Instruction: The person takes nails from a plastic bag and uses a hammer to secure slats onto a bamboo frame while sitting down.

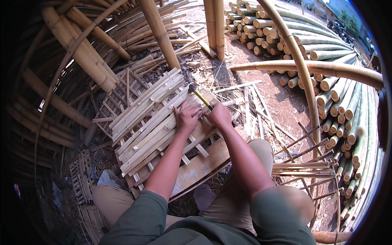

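A panel of pale split-bamboo slats (152, 110), laid side by side over thinner crosspieces, rests on a wooden board (204, 163) before me. My left hand (188, 117) presses on the slats near their right end, its fingers curled over one bamboo slat. Whether a nail is between those fingers is too small to tell. Just right of it, my right hand (219, 116) is closed round the yellow-and-black handle of a hammer (201, 97). The dark hammer head points away from me, low over the far right end of the slats.
Cut bamboo poles (269, 32) are stacked at the far right and along the right side. Thick bamboo posts (159, 34) stand beyond the panel. A curved pole (304, 77) rises at the right. Thin strips (261, 110) litter the ground. A slatted bamboo piece (81, 175) lies at left.
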`<state>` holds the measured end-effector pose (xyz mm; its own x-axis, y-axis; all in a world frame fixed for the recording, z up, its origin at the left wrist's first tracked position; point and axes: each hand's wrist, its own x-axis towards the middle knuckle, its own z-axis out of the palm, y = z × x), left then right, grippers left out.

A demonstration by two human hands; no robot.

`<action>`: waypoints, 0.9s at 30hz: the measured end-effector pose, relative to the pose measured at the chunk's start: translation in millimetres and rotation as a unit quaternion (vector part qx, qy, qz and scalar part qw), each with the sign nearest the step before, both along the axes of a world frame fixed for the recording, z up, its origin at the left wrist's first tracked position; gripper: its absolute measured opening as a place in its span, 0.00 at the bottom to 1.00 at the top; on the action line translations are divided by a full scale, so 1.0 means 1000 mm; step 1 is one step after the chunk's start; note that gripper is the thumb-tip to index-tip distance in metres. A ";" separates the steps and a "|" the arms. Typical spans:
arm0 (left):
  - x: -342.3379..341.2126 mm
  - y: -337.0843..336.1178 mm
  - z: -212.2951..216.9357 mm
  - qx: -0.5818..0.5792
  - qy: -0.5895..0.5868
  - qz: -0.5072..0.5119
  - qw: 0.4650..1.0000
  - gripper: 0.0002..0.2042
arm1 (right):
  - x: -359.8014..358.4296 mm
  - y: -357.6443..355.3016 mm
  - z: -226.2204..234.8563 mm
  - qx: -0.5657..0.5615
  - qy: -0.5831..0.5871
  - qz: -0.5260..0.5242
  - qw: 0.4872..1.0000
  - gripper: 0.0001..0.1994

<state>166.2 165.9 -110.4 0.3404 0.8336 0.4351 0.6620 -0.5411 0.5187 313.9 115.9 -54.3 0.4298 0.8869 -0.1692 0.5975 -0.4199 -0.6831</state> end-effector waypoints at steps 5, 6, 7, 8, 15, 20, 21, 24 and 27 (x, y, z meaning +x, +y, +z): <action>-0.001 -0.002 0.002 -0.007 -0.027 -0.022 0.999 0.05 | -0.002 -0.001 0.005 -0.006 -0.001 0.000 1.000 0.21; 0.000 -0.002 0.001 -0.007 -0.027 -0.023 0.999 0.05 | -0.001 -0.002 0.005 -0.007 -0.001 -0.001 1.000 0.21; 0.000 -0.001 0.001 -0.020 -0.023 -0.025 0.999 0.06 | -0.001 -0.001 0.004 -0.004 -0.002 0.000 1.000 0.22; 0.000 -0.001 0.001 -0.034 -0.019 -0.027 0.999 0.07 | 0.000 -0.001 0.004 0.000 -0.003 0.000 1.000 0.22; -0.001 0.000 -0.002 -0.034 -0.034 -0.047 0.998 0.07 | 0.002 0.003 -0.003 -0.024 -0.009 0.006 1.000 0.28; -0.002 -0.001 -0.003 -0.010 -0.063 -0.064 0.996 0.06 | 0.002 0.002 0.000 -0.028 -0.003 0.012 1.000 0.31; -0.002 -0.002 -0.003 -0.010 -0.063 -0.064 0.996 0.06 | 0.001 0.001 0.000 -0.028 -0.003 0.012 1.000 0.31; -0.001 -0.003 -0.002 -0.006 -0.075 -0.072 0.995 0.06 | 0.000 0.000 0.000 -0.018 -0.004 -0.003 1.000 0.32; -0.001 -0.005 -0.001 0.003 -0.072 -0.073 0.995 0.05 | 0.001 0.001 -0.001 -0.018 -0.007 -0.002 1.000 0.32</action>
<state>165.3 161.2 -111.4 0.3920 0.7766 0.4931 0.4956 -0.6299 0.5980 314.8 116.5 -55.6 0.4356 0.8788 -0.1947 0.6051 -0.4460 -0.6595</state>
